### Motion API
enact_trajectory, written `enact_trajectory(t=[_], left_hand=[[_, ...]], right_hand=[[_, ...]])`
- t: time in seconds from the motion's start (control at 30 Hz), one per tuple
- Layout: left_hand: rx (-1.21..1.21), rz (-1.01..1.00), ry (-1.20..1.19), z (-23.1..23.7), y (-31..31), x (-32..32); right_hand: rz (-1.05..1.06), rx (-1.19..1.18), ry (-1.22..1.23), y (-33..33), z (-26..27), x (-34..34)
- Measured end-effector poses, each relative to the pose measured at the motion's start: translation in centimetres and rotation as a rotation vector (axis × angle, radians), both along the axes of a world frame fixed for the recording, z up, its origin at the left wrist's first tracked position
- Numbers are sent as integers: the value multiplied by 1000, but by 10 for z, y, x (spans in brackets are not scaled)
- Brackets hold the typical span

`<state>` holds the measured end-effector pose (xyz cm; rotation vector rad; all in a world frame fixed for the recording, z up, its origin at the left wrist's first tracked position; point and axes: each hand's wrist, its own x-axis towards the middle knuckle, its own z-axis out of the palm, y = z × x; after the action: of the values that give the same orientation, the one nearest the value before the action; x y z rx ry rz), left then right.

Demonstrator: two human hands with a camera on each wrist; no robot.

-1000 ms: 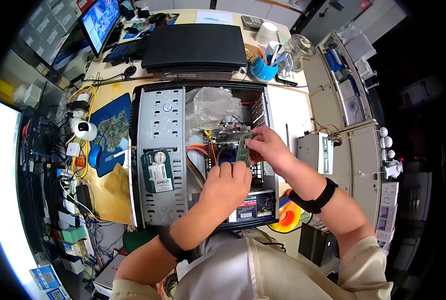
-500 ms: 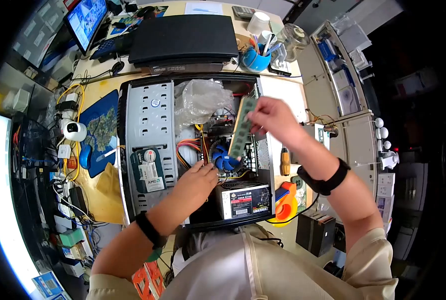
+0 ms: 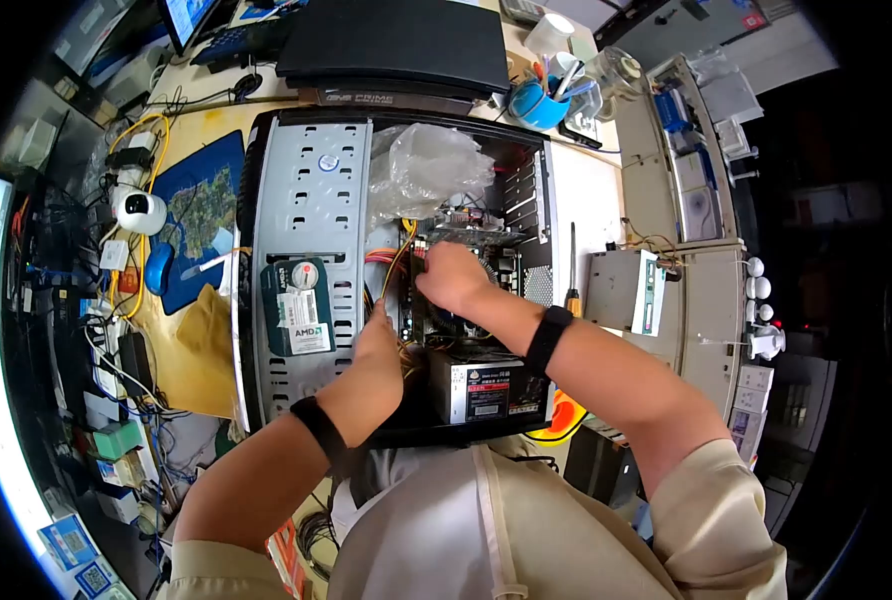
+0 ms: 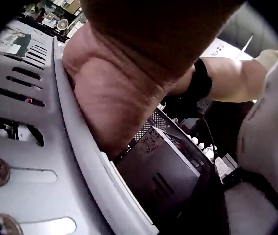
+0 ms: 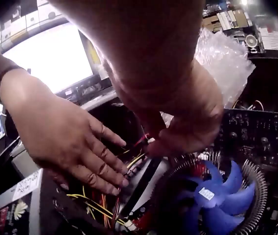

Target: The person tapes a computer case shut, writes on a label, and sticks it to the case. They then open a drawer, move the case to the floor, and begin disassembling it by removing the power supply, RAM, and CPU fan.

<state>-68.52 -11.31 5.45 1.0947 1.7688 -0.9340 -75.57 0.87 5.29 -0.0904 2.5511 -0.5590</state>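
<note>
An open computer case [image 3: 311, 225] lies on the table with both hands inside it. Over the motherboard, beside the blue fan [image 5: 220, 196] of the cooler, my right hand [image 3: 453, 280] reaches down with curled fingers. The memory module it held a moment ago is hidden behind those fingers. My left hand [image 5: 73, 139] has its fingers straight and spread, fingertips right at the coloured cables [image 5: 100, 208] near the right fingers. In the left wrist view, the heel of the left hand [image 4: 114, 93] lies against the edge of the case's metal bay.
Crumpled clear plastic [image 3: 431, 170] fills the far part of the case; the power supply [image 3: 491, 395] sits at the near end. A green AMD package [image 3: 301, 310] lies on the metal bay. To the right are a screwdriver [image 3: 573, 300] and a grey-white box [image 3: 621, 290].
My right hand has carried the memory module down and left into the case, where it drops from sight. After drawing back from the module, the left hand has shifted to the cables.
</note>
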Motion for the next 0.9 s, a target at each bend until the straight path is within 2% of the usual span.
enact_trajectory(t=[0.1, 0.27, 0.47, 0.7, 0.9], left_hand=[[7, 10, 0, -11, -2, 3], [15, 19, 15, -30, -7, 8], [34, 83, -38, -3, 4, 3], [77, 154, -154, -17, 8, -10], [136, 121, -87, -8, 7, -9]], right_hand=[[-19, 115, -75, -8, 6, 0], [-23, 119, -51, -8, 1, -4], [-20, 78, -76, 2, -1, -15], [-36, 46, -114, 3, -9, -17], [-31, 51, -176, 7, -17, -29]])
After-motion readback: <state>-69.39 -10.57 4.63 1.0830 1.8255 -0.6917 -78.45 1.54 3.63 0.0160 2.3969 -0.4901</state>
